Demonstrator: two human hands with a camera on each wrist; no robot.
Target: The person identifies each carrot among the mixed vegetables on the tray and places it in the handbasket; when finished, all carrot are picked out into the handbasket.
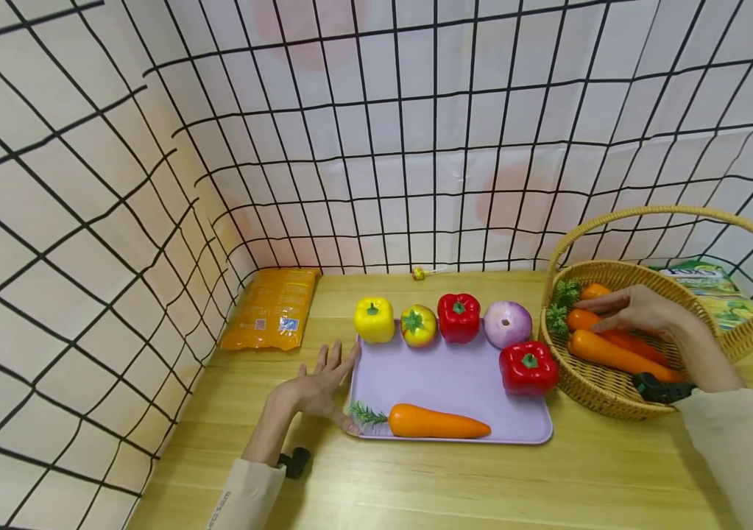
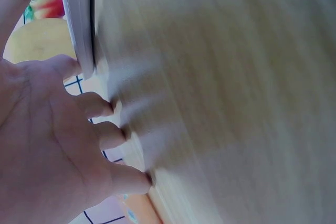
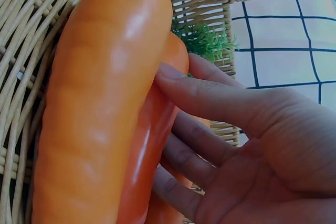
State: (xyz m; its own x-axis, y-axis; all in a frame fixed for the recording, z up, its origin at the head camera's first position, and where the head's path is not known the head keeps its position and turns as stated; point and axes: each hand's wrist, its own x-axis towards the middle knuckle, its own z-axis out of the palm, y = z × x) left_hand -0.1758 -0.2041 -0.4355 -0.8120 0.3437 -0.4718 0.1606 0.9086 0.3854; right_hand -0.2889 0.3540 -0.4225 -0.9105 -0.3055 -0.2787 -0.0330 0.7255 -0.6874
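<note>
My right hand [image 1: 644, 309] reaches into the wicker basket [image 1: 588, 390], its thumb and fingers curled round the thick end of the middle carrot [image 3: 152, 135]. A lighter orange carrot [image 1: 614, 355] lies beside it on the near side, and part of another carrot [image 1: 593, 291] shows behind. My left hand [image 1: 319, 386] has spread fingers on the table and touches the left edge of the lilac tray [image 1: 429, 372]. Along the tray's front lies a carrot with a green top [image 1: 436, 422], close to the left thumb.
Round the tray's back and right sit a yellow pepper [image 1: 374, 321], a red-yellow fruit [image 1: 419, 326], red peppers [image 1: 459, 319] [image 1: 528, 368] and a purple onion [image 1: 508, 324]. An orange packet [image 1: 273, 309] lies left, a lollipop [image 1: 419, 273] behind, a green packet [image 1: 707, 283] behind the basket.
</note>
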